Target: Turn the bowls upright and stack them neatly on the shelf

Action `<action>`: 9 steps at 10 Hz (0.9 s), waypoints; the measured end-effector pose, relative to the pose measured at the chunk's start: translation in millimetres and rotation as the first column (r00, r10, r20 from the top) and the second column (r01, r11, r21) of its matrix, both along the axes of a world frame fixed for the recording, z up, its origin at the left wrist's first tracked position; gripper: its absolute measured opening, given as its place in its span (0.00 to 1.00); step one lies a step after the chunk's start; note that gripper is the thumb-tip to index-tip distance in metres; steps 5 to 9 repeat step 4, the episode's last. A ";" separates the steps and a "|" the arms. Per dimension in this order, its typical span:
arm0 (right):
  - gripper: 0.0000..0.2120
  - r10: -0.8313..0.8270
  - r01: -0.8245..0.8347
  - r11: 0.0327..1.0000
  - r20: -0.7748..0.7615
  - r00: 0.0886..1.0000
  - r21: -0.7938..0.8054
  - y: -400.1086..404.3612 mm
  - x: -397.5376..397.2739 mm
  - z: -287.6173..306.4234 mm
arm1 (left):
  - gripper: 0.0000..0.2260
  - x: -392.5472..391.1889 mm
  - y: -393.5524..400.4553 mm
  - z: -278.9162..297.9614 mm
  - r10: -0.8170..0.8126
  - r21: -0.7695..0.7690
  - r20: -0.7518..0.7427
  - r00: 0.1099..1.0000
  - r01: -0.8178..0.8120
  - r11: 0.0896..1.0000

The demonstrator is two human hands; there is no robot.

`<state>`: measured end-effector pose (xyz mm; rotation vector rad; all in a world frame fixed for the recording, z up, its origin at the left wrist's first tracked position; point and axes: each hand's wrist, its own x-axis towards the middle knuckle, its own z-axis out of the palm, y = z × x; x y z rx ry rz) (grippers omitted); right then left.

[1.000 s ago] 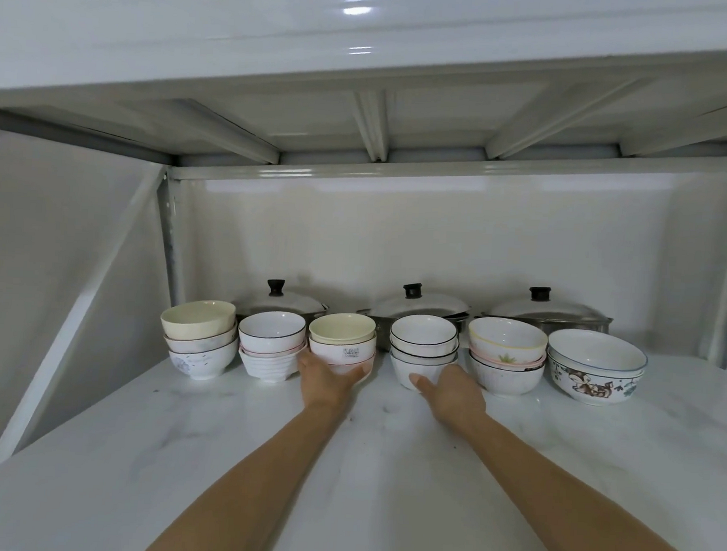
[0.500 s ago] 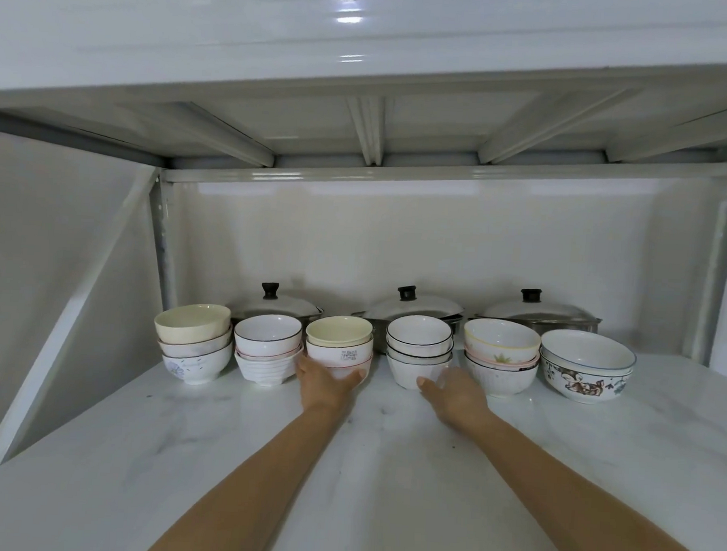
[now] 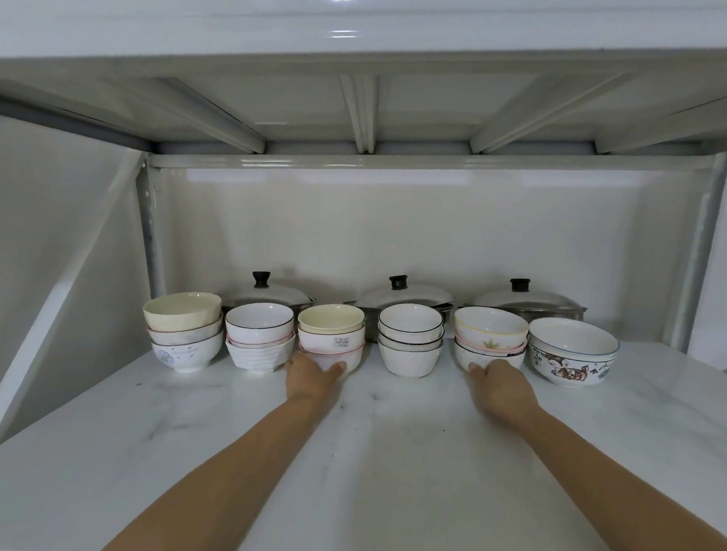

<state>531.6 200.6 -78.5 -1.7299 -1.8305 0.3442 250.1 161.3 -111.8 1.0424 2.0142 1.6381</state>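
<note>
white marbled shelf (image 3: 385, 466) under a ribbed upper deck; six stacks of upright bowls stand in a row near the back, with three lidded pots (image 3: 403, 296) behind them.

from the left: a cream-topped stack (image 3: 182, 329) with a flower on its bottom bowl, a black-rimmed stack (image 3: 259, 337) on a ribbed bowl, a third stack (image 3: 331, 334) topped in cream, a fourth stack (image 3: 410, 339) of black-rimmed white bowls, a fifth stack (image 3: 490, 339) with a yellow rim and a green sprig, and a wide pair (image 3: 572, 351) painted with a deer.

both bare forearms reach straight in. the left hand (image 3: 312, 376) lies knuckles up against the bottom bowl of the third stack, fingers curled round its front wall. the right hand (image 3: 503, 388) touches the bottom bowl of the fifth stack, fingertips on its lower front, fingers loosely spread, gripping nothing that i can see.

the third stack's middle bowl carries a small printed label; too small to read.
</note>
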 end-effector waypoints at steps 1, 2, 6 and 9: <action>0.21 0.003 -0.003 1.000 0.024 1.000 -0.012 -2.4 -1.5 2.1 | 0.33 1.4 -2.0 1.9 0.013 -0.020 -0.054 0.998 -0.014 1.000; 0.19 0.022 -0.021 1.000 0.034 0.999 -0.022 -3.9 -1.4 3.7 | 0.33 -1.3 -3.6 5.2 0.005 -0.033 -0.062 0.998 -0.007 0.999; 0.16 0.072 -0.072 0.997 -0.009 0.997 -0.028 -4.9 -5.5 4.8 | 0.20 -2.4 -13.7 10.0 0.049 -0.049 -0.077 0.996 -0.053 0.997; 0.16 0.072 -0.072 0.997 -0.009 0.997 -0.028 -4.9 -5.5 4.8 | 0.20 -2.4 -13.7 10.0 0.049 -0.049 -0.077 0.996 -0.053 0.997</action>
